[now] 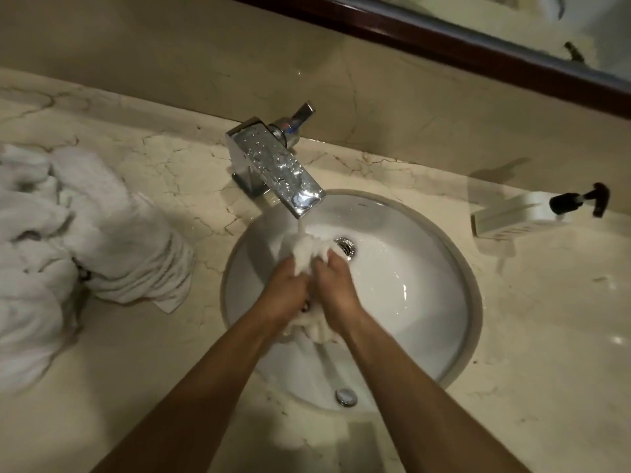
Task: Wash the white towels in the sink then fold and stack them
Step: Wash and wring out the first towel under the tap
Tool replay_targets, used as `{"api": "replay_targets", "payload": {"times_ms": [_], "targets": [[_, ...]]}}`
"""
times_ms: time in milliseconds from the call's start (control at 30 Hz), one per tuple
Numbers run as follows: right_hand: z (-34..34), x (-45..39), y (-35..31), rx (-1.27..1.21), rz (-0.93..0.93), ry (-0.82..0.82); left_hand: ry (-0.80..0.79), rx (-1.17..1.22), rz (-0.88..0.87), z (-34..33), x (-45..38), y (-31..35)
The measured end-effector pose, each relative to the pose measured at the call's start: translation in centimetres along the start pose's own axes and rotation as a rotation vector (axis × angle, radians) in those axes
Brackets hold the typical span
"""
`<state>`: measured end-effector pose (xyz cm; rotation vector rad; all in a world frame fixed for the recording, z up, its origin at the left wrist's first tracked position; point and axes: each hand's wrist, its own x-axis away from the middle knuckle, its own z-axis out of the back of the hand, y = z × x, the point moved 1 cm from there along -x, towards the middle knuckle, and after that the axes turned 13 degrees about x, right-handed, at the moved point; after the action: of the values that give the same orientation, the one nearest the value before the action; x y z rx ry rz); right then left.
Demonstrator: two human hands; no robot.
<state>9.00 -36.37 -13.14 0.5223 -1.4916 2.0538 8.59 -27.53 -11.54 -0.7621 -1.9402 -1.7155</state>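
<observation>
1. Head view, sink basin [426,302] at centre; faucet [273,162] at 12 o'clock w/ water running onto towel [307,250].
2. Both hands in basin, side by side: left hand [285,291] at 9 o'clock of the bunch, right hand [336,290] at 3 o'clock.
3. Fingers of both curled round the wet towel, clamped on it from either side; exact fingertip contact blurred, can't tell more.
4. Towel's long axis runs 12-to-6: top end bulging past the fingers under the stream, tail hanging below the wrists toward 6 o'clock.
5. Key relation: towel sits between the palms, equally near both hands, so prob. rubbing/wringing along that 12–6 line next.
6. Drain [345,246] just at 1 o'clock of right hand, uncovered.
7. Pile of white towels [85,233] on desk [153,353] at 9 o'clock, well apart from basin; nearer left arm.
8. Soap dispenser [532,213] on desk at 3 o'clock.
9. Judged stage: washing; no folded stack seen.
</observation>
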Motion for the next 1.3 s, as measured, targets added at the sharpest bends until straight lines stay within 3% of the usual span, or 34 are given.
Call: {"api": "replay_targets", "payload": {"times_ms": [100,200,267,400,467,567,633,733,833,900,967,1033,1100,1167,1300], "targets": [[1.1,-2.1,-1.0,-0.264,-0.154,-0.063,-0.118,-0.069,-0.021,0.2,1.6,-0.2],[0.9,-1.0,-0.1,-0.23,-0.164,-0.048,0.131,0.066,-0.001,1.3,-0.9,-0.2],[1.0,0.7,0.8,-0.179,-0.145,-0.055,0.196,0.373,0.186,2.1,-1.8,0.1],[4.8,3.0,2.7,-0.359,-0.257,-0.173,-0.097,0.592,0.506,3.1,-1.4,-0.5],[7.2,3.1,5.1,-0.191,-0.347,-0.16,-0.109,0.529,0.533,4.2,-1.3,-1.8],[10.0,1.7,8.9,0.225,-0.321,-0.038,0.101,0.429,0.461,5.4,-1.4,-2.9],[10.7,1.0,9.4,0.27,-0.325,-0.019,0.187,0.382,0.368,5.7,-0.9,-2.6],[11.4,-0.2,10.0,0.052,-0.476,-0.062,0.205,0.457,0.335,5.8,-0.7,-2.1],[11.3,-0.6,10.7,-0.277,-0.699,-0.27,0.227,0.528,0.407,5.1,0.2,-1.0],[11.0,-0.8,10.5,-0.387,-0.726,-0.374,0.169,0.584,0.581,4.4,0.7,-1.5],[10.3,-0.8,9.8,-0.355,-0.686,-0.422,0.006,0.691,0.724,3.7,1.4,-1.8],[9.8,-0.6,9.0,-0.253,-0.598,-0.424,-0.094,0.746,0.728,3.3,1.6,-2.3],[9.7,-0.6,8.7,-0.138,-0.45,-0.318,-0.118,0.657,0.71,2.7,2.3,-2.0],[10.1,0.0,7.9,-0.057,-0.275,-0.186,-0.027,0.529,0.626,2.7,2.4,-2.3],[11.3,2.5,6.0,0.032,-0.012,0.114,0.2,0.131,0.057,3.6,3.0,-0.6]]}}
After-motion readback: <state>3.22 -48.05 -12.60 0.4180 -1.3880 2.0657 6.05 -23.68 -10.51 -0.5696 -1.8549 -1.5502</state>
